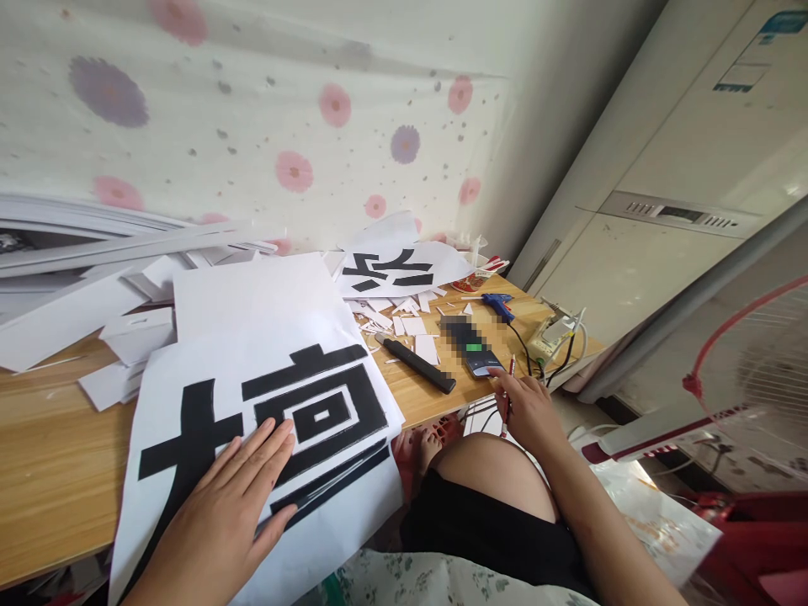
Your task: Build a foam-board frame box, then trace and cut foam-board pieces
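Left hand [236, 492] lies flat, hiding black strokes [199, 425] on paper [231, 389]; right hand [528, 411] grasps a partly hidden pencil [506, 407]

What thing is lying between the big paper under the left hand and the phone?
The head view shows a black cutter knife and some white scraps between the paper and the phone.

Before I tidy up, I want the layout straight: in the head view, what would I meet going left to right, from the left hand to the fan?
Left hand, black utility knife, phone, right hand with a red pencil, fan.
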Tool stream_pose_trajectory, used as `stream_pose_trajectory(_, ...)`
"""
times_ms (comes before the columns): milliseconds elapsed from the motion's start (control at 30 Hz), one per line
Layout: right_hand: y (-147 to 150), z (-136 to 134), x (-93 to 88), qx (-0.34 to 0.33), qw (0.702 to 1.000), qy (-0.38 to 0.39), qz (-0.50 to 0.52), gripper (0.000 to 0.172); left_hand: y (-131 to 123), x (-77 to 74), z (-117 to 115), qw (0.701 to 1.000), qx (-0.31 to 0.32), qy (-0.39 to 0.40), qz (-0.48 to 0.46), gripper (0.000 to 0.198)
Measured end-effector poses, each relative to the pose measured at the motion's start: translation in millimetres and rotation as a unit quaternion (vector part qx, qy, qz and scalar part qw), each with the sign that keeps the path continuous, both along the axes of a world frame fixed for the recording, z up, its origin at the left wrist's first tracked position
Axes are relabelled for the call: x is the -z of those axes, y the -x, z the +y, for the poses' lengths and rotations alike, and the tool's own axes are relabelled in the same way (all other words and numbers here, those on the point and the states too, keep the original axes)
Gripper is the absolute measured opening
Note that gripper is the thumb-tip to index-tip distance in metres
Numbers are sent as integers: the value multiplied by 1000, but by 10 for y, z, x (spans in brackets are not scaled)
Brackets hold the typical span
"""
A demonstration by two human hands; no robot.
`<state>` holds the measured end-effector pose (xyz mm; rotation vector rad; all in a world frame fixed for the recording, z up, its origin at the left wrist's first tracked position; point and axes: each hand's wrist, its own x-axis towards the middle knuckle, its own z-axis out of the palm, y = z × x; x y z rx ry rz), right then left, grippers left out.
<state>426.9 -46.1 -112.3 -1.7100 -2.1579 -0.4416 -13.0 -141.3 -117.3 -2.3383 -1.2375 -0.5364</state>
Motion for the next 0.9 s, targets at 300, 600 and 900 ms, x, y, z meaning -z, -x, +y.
stream_pose_trajectory(300, 1, 3, 6, 1, 1000, 3, 13, 32, 8, 19, 0, 1000, 1, 15, -26, 67)
stream_pose_trajectory(600, 2, 4, -2, -1, 1000, 6, 9, 33, 15, 22, 0, 1000, 1, 8, -18, 65)
stream_pose_trajectory(900, -9, 16, 11, 2, 1000, 7, 8, 35, -13, -17, 3, 1000, 4, -12, -11, 66)
